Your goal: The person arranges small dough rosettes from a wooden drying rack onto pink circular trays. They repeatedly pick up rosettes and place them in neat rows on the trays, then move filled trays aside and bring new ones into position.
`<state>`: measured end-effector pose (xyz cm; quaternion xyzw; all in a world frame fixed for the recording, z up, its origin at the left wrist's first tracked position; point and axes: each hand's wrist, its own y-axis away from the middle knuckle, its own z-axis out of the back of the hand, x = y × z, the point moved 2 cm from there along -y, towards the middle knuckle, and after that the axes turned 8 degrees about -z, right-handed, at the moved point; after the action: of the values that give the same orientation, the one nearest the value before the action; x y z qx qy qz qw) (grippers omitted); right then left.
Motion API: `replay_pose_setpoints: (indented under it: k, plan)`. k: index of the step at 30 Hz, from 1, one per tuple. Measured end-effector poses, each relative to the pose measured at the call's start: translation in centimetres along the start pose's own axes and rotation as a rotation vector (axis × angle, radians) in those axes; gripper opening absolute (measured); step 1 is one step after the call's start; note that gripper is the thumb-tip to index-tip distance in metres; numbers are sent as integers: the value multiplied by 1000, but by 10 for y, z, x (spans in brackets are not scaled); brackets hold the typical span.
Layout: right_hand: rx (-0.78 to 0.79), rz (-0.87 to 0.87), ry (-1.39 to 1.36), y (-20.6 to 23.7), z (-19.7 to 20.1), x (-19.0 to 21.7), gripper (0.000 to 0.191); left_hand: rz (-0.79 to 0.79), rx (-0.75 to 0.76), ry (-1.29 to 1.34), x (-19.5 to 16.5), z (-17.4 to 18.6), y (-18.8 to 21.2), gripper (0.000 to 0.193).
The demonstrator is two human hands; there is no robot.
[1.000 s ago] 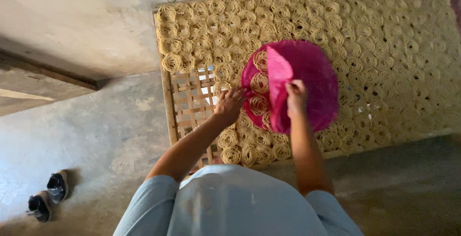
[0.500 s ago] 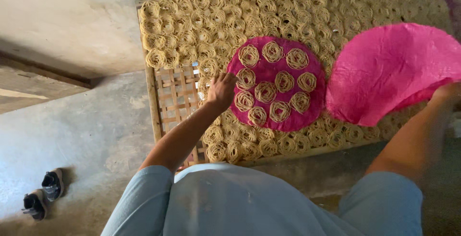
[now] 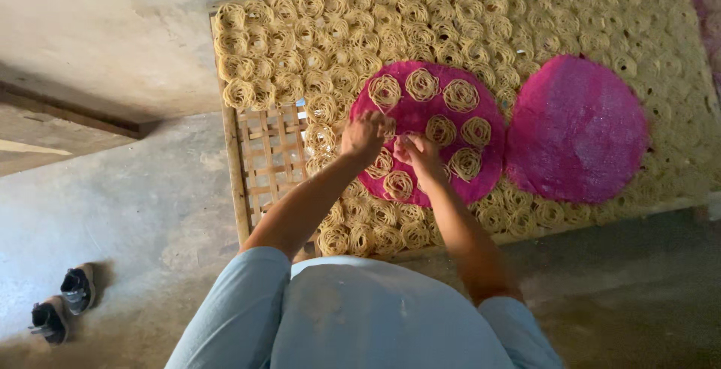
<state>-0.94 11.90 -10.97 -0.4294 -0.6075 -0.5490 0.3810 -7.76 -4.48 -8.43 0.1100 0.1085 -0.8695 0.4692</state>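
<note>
A round pink mat (image 3: 420, 117) lies on a big bamboo drying rack (image 3: 272, 160) and carries several pale yellow noodle coils (image 3: 460, 95). My left hand (image 3: 364, 136) and my right hand (image 3: 420, 157) meet over the mat's near left part. The fingers of both pinch one noodle coil (image 3: 393, 140) there. To the right lies a second round pink mat (image 3: 577, 128) with nothing on it, resting on top of the coils that cover the rack.
Noodle coils (image 3: 330, 31) cover nearly the whole rack; a bare lattice patch shows at its near left. A pair of dark shoes (image 3: 64, 305) sits on the concrete floor at lower left. A wooden beam (image 3: 71, 112) runs along the left.
My right hand lifted the upper pink mat off, swung it right and laid it flat on the rack. Both hands now meet at a coil on the uncovered mat.
</note>
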Motion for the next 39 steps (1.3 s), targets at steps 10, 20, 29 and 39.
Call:
replay_pose_setpoints:
  k: [10, 20, 29, 39]
  plan:
    - [-104, -3, 254, 10, -36, 30, 31, -98, -305, 670, 7, 58, 143, 49]
    - [128, -57, 165, -98, -225, 25, 33, 222, -533, 587, 110, 106, 218, 38]
    - [-227, 622, 1070, -91, -240, 35, 52, 213, -511, 609, 131, 104, 235, 35]
    - [-179, 210, 1368, 28, -68, 31, 36, -88, -229, 624, 81, 70, 188, 30]
